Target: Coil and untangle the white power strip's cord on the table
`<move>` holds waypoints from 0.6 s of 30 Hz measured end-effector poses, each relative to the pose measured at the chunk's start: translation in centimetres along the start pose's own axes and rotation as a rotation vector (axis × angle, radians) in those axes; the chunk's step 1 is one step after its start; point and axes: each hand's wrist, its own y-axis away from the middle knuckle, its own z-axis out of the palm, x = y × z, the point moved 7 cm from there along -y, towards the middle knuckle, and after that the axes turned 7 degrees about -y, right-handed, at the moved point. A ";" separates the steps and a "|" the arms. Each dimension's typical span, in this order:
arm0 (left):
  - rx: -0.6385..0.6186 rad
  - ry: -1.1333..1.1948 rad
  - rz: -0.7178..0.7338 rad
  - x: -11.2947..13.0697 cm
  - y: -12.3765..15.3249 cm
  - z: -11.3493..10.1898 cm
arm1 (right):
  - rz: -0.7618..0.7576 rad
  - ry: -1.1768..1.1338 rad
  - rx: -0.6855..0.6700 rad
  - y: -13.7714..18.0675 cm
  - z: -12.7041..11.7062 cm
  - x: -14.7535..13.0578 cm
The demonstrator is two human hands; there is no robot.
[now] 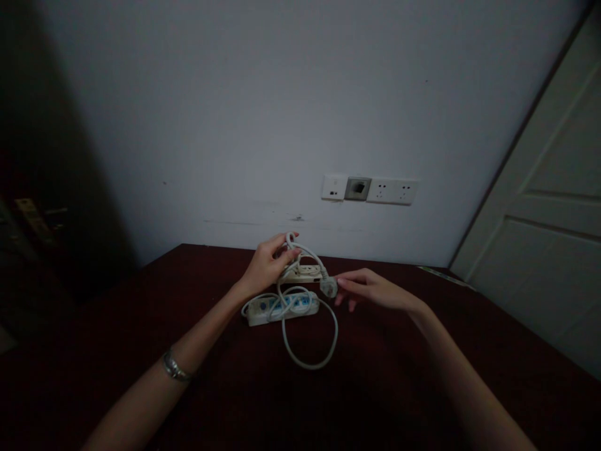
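Two white power strips lie on a dark red table [141,351]: a near strip with blue sockets [282,308] and a far strip [305,272] behind it. My left hand [268,263] is closed around a raised loop of the white cable [307,360] above the far strip. My right hand [370,289] has its fingers extended, the fingertips touching the white plug [328,287] at the cable's end. The cable's slack forms a large loop on the table toward me. A metal bracelet [174,367] is on my left wrist.
A row of wall sockets [370,189] is set into the white wall above the table's far edge. A white door [549,213] stands at the right. The left side of the room is dark, with an indistinct dark door and handle [32,216].
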 end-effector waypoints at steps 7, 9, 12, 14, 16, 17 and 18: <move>0.048 0.016 -0.022 -0.8 -0.2 -0.3 | -0.025 -0.413 0.030 -1.2 0.0 1.8; 0.006 0.010 -0.005 -0.7 -0.3 -0.3 | -0.033 -0.430 0.120 -1.1 -1.1 1.9; -0.097 -0.061 0.049 -0.1 -0.4 0.0 | -0.033 -0.412 0.303 -0.5 -3.2 1.9; -0.155 -0.125 0.109 0.5 -0.3 0.1 | -0.043 -0.369 0.417 0.0 -4.4 1.6; -0.201 -0.182 0.171 1.2 -0.1 0.2 | -0.066 -0.298 0.481 0.5 -5.0 1.1; -0.219 -0.208 0.197 1.5 0.0 0.3 | -0.076 -0.248 0.498 0.8 -5.2 0.7; -0.240 -0.235 0.221 1.8 0.1 0.4 | -0.082 -0.186 0.510 1.0 -5.2 0.3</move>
